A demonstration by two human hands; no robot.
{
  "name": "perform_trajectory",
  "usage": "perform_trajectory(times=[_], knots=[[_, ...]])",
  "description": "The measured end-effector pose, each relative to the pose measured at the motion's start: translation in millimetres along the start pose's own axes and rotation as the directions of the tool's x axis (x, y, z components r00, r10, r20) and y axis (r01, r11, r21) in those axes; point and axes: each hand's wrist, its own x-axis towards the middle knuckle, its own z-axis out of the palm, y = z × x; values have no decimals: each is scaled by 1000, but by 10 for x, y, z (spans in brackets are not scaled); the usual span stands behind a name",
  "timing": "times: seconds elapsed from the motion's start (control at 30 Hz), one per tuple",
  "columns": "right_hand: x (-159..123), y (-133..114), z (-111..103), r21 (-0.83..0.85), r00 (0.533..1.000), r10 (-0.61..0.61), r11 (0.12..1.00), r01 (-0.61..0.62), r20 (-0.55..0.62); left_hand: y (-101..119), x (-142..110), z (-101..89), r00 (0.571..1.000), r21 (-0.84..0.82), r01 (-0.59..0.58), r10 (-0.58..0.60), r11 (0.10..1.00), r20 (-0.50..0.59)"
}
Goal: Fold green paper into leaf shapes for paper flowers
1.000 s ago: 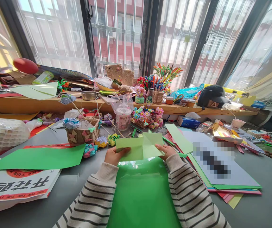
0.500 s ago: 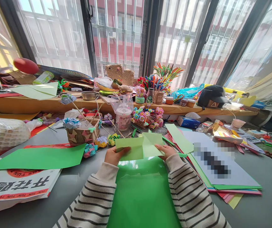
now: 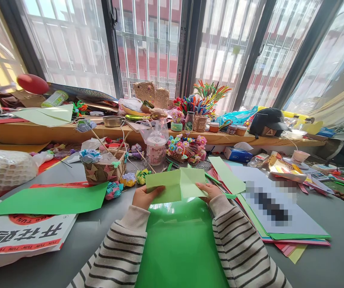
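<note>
A piece of light green paper (image 3: 167,186) is stretched between my hands, with a vertical crease or edge near its middle; whether it is one sheet or two pieces I cannot tell. My left hand (image 3: 144,197) pinches its left end, thumb on top. At the right end, my right hand (image 3: 211,191) grips it the same way, fingers mostly hidden underneath. Below the paper lies a glossy green mat (image 3: 182,248), between my two striped sleeves.
Green paper (image 3: 51,198) lies on a printed bag (image 3: 24,236) at left. Papers are stacked (image 3: 280,208) at right. Ahead stand a woven basket (image 3: 105,172) with paper flowers, a lidded cup (image 3: 156,150) and a blue tissue box (image 3: 238,154). A cluttered ledge (image 3: 117,133) runs behind.
The right half of the light green paper has shifted its angle slightly at the crease. Both hands keep their hold and have hardly moved.
</note>
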Motion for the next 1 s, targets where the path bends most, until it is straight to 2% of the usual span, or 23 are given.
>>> perform_trajectory(times=[0.1,0.17,0.4,0.53,0.6,0.7,0.77,0.83,0.87,0.9,0.93,0.97,1.0], knots=[[45,-6,4,50,991,120,992,-117,-67,1,-5,-6,1000,14,-10,10,1000,2],[72,-4,0,65,985,149,987,-144,-84,6,-8,-18,1000,22,-24,25,999,-17],[121,18,-23,120,991,116,987,-108,-62,13,44,-88,999,43,-28,29,999,-23],[164,34,-39,200,997,12,980,5,-81,-67,146,-166,997,236,-45,60,971,-54],[168,27,-38,232,996,-26,972,44,-80,-126,206,-210,986,402,-115,152,908,-62],[144,3,-11,298,997,-75,951,77,-18,-175,262,-248,938,537,-219,327,815,-113],[120,-5,23,324,994,-102,943,81,48,-163,256,-238,868,573,-320,476,754,-142],[101,7,66,301,986,-116,951,75,123,-135,216,-193,797,563,-436,592,702,-122],[93,22,91,280,980,-123,957,74,159,-126,188,-158,780,534,-491,621,688,-83],[87,41,118,256,973,-129,964,77,192,-124,158,-119,798,477,-517,602,711,-32],[82,64,145,234,966,-135,969,82,221,-130,130,-77,845,395,-500,535,771,25],[78,87,172,219,960,-143,972,90,242,-143,105,-38,888,296,-455,452,840,82],[74,110,195,209,955,-148,973,95,256,-162,85,-5,909,232,-416,399,879,117]])
